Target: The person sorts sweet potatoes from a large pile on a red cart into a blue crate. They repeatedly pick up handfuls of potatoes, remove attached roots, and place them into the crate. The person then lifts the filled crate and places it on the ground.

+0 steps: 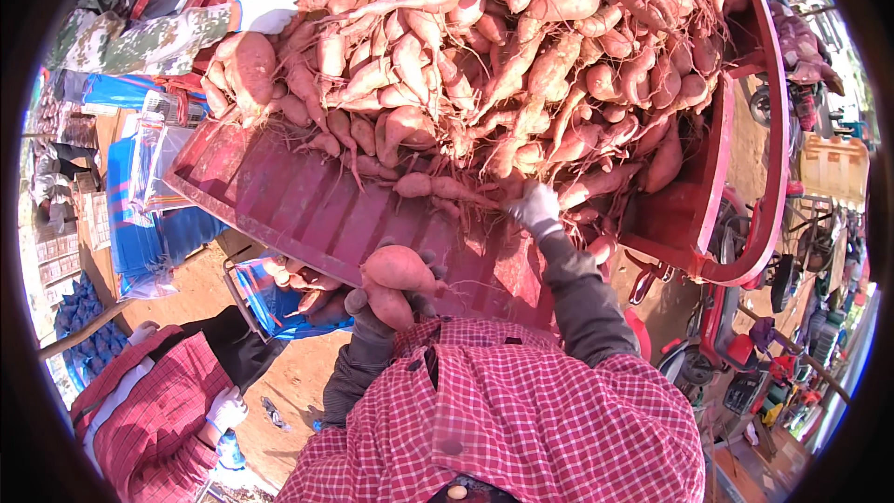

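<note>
My left hand [359,303], in a dark glove, holds two plump sweet potatoes [399,270] just in front of my chest. They sit one above the other and may be joined; the gloved fingers wrap around both sides. My right hand [536,209], in a greyish glove, reaches to the near edge of a large heap of sweet potatoes [419,77]. Its fingertips are at the roots there and partly hidden, so its grip is unclear. Beneath the heap is a red ribbed metal truck bed [307,185], with its lowered panel towards me.
Another person's white-gloved hand [269,10] rests at the heap's left. At lower left stands a person in a checked shirt [167,419]. A blue bag [262,297] in a metal frame holds sweet potatoes. A curved red rail [775,119] bounds the right side.
</note>
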### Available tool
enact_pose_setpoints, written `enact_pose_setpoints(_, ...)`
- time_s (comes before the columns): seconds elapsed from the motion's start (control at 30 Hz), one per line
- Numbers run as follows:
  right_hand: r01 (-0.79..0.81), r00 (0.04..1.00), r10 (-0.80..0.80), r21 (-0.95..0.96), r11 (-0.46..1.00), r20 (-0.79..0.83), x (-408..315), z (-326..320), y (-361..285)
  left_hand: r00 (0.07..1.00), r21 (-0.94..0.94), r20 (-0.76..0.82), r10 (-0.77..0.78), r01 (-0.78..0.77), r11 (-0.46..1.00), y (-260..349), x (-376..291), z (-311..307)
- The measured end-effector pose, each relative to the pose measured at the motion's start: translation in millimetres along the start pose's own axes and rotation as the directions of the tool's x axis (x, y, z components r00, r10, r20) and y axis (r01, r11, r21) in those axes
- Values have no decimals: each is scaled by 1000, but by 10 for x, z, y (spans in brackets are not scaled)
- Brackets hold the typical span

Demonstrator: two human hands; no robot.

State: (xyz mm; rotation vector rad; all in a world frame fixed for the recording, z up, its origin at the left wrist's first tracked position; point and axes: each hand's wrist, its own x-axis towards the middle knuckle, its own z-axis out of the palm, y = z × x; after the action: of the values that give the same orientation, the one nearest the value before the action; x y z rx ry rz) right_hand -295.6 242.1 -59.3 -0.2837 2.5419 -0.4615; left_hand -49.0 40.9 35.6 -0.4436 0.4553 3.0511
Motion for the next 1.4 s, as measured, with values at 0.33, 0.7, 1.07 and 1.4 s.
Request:
enact_pose_setpoints(0.33, 277, 949, -312, 376, 884, 35, -1181, 94, -487, 984, -29, -58, 168, -170, 985, 55, 0, 29)
enact_pose_setpoints(0.7, 775, 620, -689, 160, 611, -375, -1567, -251, -1401, 874, 85, -261, 410, -402, 912, 14, 100, -230)
enact_pose_setpoints(1.07, 836, 543, -839, -105, 539, 18, -1973, -75, -2030, 921, -136, -21, 389, -388, 912, 340, -161, -493)
enact_pose_setpoints(1.4, -39, 840, -485, 919, 392, 242, -2171, -184, -2497, 770, -288, 14, 638, -608, 740, 870, -674, -450)
